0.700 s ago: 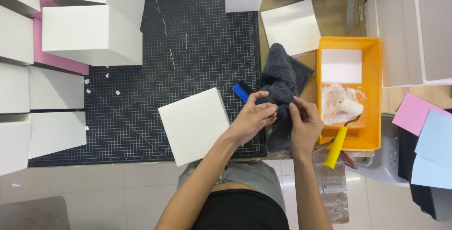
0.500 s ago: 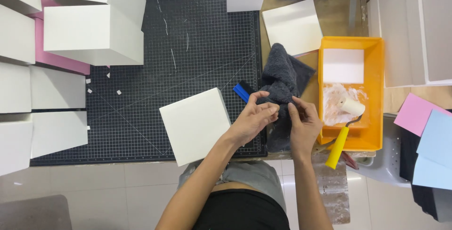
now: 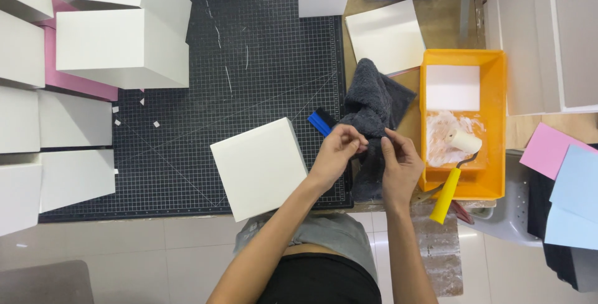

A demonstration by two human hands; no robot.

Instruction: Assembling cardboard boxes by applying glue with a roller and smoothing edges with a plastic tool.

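Note:
Both my hands meet over a dark grey towel (image 3: 374, 101) that lies crumpled at the right edge of the black cutting mat (image 3: 249, 61). My left hand (image 3: 335, 153) has its fingers curled and pinches the towel's left side. My right hand (image 3: 400, 168) presses its fingertips into the towel's lower part. A blue scraper (image 3: 320, 121) lies just left of the towel, partly under my left hand. A white square box (image 3: 258, 168) rests on the mat beside my left wrist.
An orange tray (image 3: 492, 123) to the right holds white glue, a white card and a roller with a yellow handle (image 3: 446, 195). A white sheet (image 3: 386, 33) lies beyond the towel. White boxes (image 3: 121, 45) crowd the left side. Pink and blue sheets (image 3: 564, 173) sit far right.
Both hands stay on the towel, with only small finger movements. The view has shifted slightly.

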